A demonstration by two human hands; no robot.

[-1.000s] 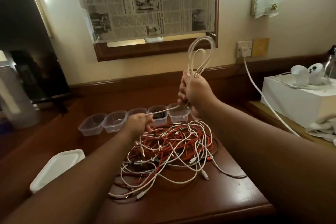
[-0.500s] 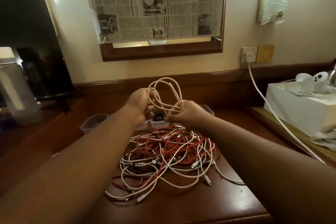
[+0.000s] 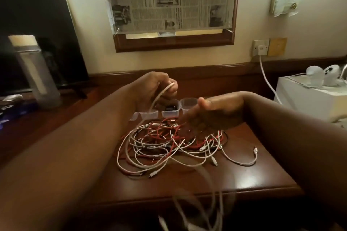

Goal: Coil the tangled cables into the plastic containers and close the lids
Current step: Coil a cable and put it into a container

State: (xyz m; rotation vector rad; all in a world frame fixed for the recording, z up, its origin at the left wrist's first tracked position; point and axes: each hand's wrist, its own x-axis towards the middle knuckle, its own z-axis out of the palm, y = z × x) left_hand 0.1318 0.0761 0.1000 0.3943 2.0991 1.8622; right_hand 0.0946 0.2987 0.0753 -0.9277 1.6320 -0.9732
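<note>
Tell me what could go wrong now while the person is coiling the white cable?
The left hand alone grips the white cable; the right hand is open, so the coil may already have fallen loose. The cable's free end, blurred near the table edge, could snag the tangled pile of red and white cables and drag it toward the small clear plastic containers.

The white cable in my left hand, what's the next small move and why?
Probably bring the open right hand back to the white cable and form a loop again. Only the left hand grips it now, and its blurred loose length hangs past the table edge, uncoiled.
</note>
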